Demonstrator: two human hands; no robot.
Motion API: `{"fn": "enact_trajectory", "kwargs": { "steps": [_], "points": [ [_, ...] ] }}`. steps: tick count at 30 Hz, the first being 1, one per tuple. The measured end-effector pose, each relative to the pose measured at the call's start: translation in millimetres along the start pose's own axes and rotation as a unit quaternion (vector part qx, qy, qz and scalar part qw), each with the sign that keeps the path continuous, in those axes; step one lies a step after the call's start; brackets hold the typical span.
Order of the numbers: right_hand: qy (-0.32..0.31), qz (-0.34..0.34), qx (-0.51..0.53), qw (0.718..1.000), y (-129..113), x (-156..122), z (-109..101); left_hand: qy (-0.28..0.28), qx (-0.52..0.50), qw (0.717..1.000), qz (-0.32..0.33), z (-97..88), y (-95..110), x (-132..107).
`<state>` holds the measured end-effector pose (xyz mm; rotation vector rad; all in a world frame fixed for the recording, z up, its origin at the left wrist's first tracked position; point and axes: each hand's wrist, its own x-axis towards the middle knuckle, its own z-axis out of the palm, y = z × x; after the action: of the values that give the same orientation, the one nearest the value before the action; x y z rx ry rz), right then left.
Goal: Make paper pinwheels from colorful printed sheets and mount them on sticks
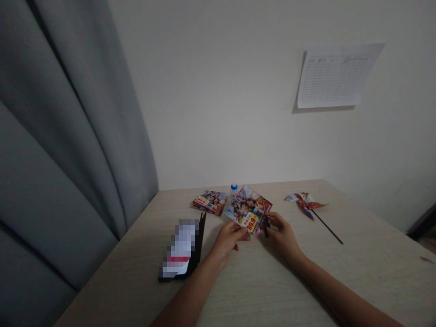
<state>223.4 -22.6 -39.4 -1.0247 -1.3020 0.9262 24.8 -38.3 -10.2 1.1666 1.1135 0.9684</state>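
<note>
Pinches a thin, glossy printed sheet point(245, 209) by its near edge in the grip of the left hand point(227, 240), above the wood-grained counter point(252, 286) and partly in front of a blue-capped bottle point(234, 187). Holds slim, dark-handled scissors point(266, 225) in the right hand point(284, 236), with blades at the sheet's right side. Points one corner toward the wall point(218, 118); looks nearly square; cannot tell a long axis. Shows crowded, multicoloured print and a yellow "89.9" label point(251, 222).

Indoor room; office or home unclear. Wood-grain tabletop point(255, 286) meets white wall point(218, 100); grey curtain point(85, 91), printed table sheet point(335, 77) posted.
</note>
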Motion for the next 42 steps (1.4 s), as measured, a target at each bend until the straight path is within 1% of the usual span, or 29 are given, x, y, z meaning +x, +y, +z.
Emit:
{"fn": "enact_trajectory", "kwargs": {
  "steps": [4, 8, 13, 21, 26, 29, 33, 42],
  "points": [
    [-0.002, -0.008, -0.014, 1.000, 1, 0, 1, 0.012, -0.012, 1.000, 0.008, 4.9, -2, 1],
    [-0.011, -0.014, -0.029, 0.999, 4, 0, 1, 0.030, -0.019, 0.999, 0.006, 6.6, -5, 2],
    [-0.013, -0.013, -0.040, 0.999, 6, 1, 0, 0.049, -0.030, 0.998, 0.018, 8.8, -7, 2],
    [-0.021, -0.013, -0.046, 0.999, 0, -1, 3, 0.079, -0.049, 0.996, 0.006, 10.3, -7, 1],
    [-0.017, -0.004, -0.050, 0.999, 0, -1, 4, 0.078, -0.053, 0.996, 0.007, 10.1, -7, 0],
    [-0.021, 0.002, -0.049, 0.999, 1, -2, 4, 0.080, -0.055, 0.995, 0.009, 9.2, -6, 1],
    [-0.049, 0.015, -0.046, 0.998, -2, -6, 3, 0.088, -0.055, 0.994, 0.016, 5.7, -3, 2],
    [-0.067, 0.020, -0.090, 0.994, -9, -9, 1, 0.126, -0.060, 0.989, 0.050, -7.2, 5, 3]
  ]
}}
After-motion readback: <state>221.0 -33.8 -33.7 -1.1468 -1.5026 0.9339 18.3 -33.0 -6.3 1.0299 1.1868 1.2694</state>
